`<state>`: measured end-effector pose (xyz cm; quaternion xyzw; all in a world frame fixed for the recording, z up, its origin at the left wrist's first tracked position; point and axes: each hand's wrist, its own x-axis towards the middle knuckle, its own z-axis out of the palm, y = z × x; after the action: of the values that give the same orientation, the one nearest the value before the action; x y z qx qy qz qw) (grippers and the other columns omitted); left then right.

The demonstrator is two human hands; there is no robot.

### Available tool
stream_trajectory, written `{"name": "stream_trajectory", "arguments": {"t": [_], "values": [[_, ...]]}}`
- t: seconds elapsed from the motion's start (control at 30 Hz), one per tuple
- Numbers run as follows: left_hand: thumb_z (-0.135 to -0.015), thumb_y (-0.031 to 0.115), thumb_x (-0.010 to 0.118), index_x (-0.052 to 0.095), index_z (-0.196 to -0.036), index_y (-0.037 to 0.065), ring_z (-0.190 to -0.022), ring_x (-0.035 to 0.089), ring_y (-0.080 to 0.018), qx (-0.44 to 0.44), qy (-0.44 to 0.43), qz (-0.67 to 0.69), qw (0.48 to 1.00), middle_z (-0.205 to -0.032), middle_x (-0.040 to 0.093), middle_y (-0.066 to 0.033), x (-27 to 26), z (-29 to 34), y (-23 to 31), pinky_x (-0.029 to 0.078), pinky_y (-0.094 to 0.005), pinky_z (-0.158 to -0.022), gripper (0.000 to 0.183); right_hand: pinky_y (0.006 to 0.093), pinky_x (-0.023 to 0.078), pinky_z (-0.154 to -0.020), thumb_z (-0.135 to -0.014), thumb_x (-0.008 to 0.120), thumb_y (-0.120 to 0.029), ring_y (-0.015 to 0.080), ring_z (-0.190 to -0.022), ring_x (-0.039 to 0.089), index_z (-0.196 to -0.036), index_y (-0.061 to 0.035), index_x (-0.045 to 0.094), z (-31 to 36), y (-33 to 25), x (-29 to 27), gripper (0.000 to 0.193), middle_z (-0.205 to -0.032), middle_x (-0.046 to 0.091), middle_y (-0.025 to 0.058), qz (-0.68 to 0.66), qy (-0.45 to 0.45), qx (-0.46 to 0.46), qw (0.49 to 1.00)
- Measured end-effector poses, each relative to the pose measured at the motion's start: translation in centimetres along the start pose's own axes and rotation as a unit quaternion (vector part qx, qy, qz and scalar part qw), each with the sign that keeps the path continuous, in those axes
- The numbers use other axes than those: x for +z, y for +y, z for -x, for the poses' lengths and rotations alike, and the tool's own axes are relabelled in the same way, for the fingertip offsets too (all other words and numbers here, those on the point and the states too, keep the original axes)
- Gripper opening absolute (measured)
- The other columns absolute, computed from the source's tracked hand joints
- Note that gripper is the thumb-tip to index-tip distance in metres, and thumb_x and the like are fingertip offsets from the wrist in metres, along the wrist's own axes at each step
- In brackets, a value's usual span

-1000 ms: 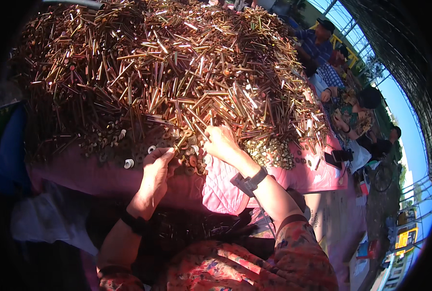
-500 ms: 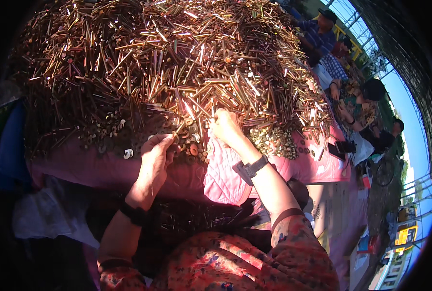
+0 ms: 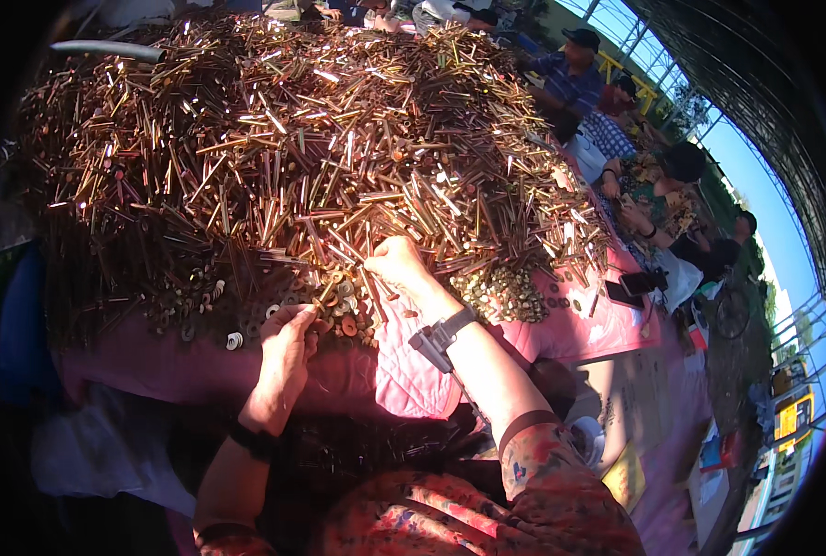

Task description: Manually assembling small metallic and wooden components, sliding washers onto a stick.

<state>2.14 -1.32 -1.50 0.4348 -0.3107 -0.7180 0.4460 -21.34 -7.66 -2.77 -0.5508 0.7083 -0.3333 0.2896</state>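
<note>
My left hand (image 3: 286,347) is closed in a pinch at the near edge of a big heap of brass-coloured metal bolts (image 3: 246,176). A slim bolt (image 3: 325,291) sticks up from its fingertips, over loose washers (image 3: 346,324). My right hand (image 3: 400,266) is beside it on the right, its fingers bent together against the heap's front. Whatever those fingers hold is hidden among the bolts. Just below them a bolt (image 3: 376,298) lies next to the pink quilted cloth (image 3: 411,366). A pile of small nuts (image 3: 501,295) is right of my right wrist.
Pink cloth covers the table's near edge. White washers (image 3: 235,341) lie at left. A phone (image 3: 622,295) and a dark object (image 3: 647,280) rest at the right corner. Other people (image 3: 571,79) sit along the right side and far end. A grey pipe (image 3: 107,48) lies across the far left.
The view has tilted up, so the heap's far end and more people show. My right hand has drawn slightly closer to my left. The left still pinches the bolt.
</note>
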Motion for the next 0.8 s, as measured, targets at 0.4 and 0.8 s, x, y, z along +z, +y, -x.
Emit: {"name": "stream_trajectory", "arguments": {"t": [0.4,0.8], "values": [[-0.086,0.011,0.06,0.06,-0.085,0.008,-0.049,0.044,-0.0042,0.01,-0.003,0.002,1.0,-0.068,0.061,-0.0041,-0.1,-0.2,0.2,0.032,-0.0165,-0.044,0.004,0.0338,0.043,-0.052,-0.072,0.067,-0.017,0.017,-0.054,0.054,-0.079,0.0013,0.059,-0.1,0.6,2.3,0.021,-0.061,0.056,0.0084,-0.07,0.162,-0.054,0.983],[-0.085,0.012,0.061,0.061,-0.085,0.006,-0.047,0.043,-0.0047,0.016,-0.027,-0.022,0.999,-0.065,0.06,-0.005,0.1,1.1,0.7,0.029,-0.0171,-0.042,0.006,0.025,0.051,-0.054,-0.082,0.061,-0.02,0.0138,-0.06,0.062,-0.086,-0.0003,0.057,8.9,-4.0,1.2,0.021,-0.072,0.061,0.0068,-0.362,-0.002,0.035,0.932]]}}
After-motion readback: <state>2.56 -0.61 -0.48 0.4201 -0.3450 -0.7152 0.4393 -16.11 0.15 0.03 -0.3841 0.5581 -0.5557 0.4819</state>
